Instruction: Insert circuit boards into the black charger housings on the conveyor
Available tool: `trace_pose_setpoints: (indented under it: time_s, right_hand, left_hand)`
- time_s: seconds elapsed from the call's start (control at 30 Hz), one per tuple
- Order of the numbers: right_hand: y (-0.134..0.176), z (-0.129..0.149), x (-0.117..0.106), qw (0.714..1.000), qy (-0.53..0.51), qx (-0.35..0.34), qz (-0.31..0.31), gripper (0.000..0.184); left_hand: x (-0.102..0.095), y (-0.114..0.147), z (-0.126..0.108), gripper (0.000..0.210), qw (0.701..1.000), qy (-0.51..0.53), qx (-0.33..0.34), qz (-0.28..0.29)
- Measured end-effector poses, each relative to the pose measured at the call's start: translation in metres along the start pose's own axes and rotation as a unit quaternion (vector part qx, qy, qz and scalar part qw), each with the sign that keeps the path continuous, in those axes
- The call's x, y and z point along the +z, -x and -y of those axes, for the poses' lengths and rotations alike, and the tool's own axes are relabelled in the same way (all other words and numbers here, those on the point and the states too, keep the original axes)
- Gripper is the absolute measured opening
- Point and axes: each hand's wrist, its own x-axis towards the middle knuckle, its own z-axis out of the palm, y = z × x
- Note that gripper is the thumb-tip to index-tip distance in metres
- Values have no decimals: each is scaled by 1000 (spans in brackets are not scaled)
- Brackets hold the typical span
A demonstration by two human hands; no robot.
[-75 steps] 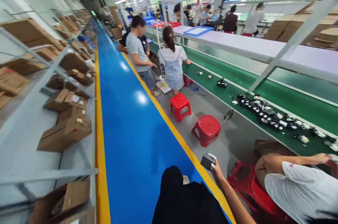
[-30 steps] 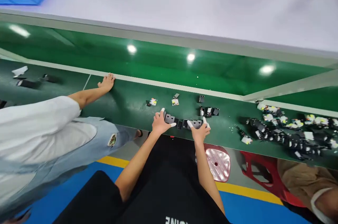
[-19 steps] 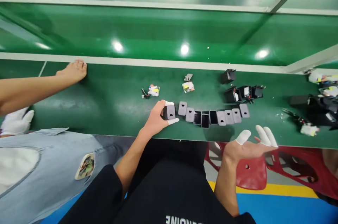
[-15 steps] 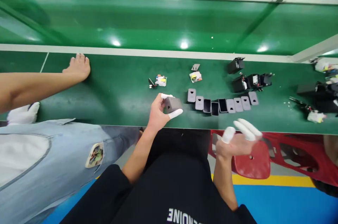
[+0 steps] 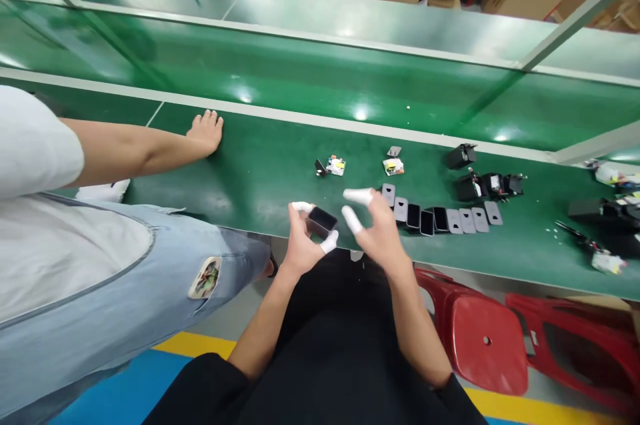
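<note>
Between the thumb and fingers of my left hand point(image 5: 303, 245) is a small dark grey plastic housing point(image 5: 321, 219), its hollow open end facing up. White finger cots cover some fingertips on both hands. My right hand point(image 5: 383, 235) hovers just right of the housing, thumb and forefinger spread, holding nothing. Beyond it a row of similar grey housings point(image 5: 467, 221) stands on the green table point(image 5: 260, 178); some show a cut-out end, others a dark open end. Past my hands lie two small circuit boards point(image 5: 336, 165) with white and yellow parts.
Black box-shaped assemblies point(image 5: 465, 157) with wires stand at the back right, and more parts point(image 5: 607, 261) lie at the far right. On my left, a co-worker's hand point(image 5: 206, 133) rests on the table. A red stool point(image 5: 487, 345) stands at my right.
My right hand has come in from the right, close to the housing. The housing has turned in my left hand, so its open end now shows. The view has tilted up.
</note>
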Motion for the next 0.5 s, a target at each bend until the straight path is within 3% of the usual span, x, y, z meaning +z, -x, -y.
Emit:
trace_pose_setpoints:
  time_s: [0.07,0.13,0.2,0.27,0.33,0.4,0.5]
  right_hand:
    - [-46,-10,2,986,147,31,67,35]
    - [-88,-18,11,951,253,37,172,43]
    - [-118,-23,23,916,304,39,260,51]
    - [-134,-25,35,894,322,43,307,52]
    - [-137,-24,42,890,328,64,309,46]
    - [-133,-22,44,897,328,112,273,38]
    - [-116,-14,37,936,232,184,190,32]
  left_hand:
    - [-8,-14,6,71,999,-4,-9,-34]
    - [-15,-27,10,66,999,-14,-9,-35]
    - [-20,-34,13,57,999,-27,6,-20]
    - [-24,-36,14,50,999,-36,28,-6]
    - [-27,-34,13,48,998,-41,41,1]
    - [-27,-31,10,47,999,-35,42,-2]
    - [-23,-31,3,48,999,-12,39,-23]
